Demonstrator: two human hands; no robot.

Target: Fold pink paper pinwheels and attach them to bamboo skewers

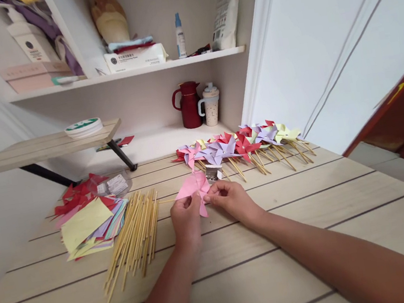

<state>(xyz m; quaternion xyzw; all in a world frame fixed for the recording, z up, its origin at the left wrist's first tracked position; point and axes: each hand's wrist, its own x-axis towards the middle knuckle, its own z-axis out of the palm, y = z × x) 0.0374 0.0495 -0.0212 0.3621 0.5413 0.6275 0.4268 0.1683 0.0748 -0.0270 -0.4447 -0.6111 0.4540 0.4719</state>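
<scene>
Pink pinwheel (pixel 194 187) pinched between left hand (pixel 186 218) and right hand (pixel 232 198).

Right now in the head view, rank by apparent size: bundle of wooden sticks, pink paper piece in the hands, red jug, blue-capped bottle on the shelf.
1. Bundle of wooden sticks
2. Red jug and pink paper piece: look alike, and the jug is farther away, so unranked.
3. Blue-capped bottle

Two bare forearms reaching in from six o'clock toward twelve, left hand (pixel 186 218) knuckles up with fingers pinched closed at its tip, right hand (pixel 231 199) angled toward ten o'clock, fingertips pinched, both hands almost touching at centre
</scene>
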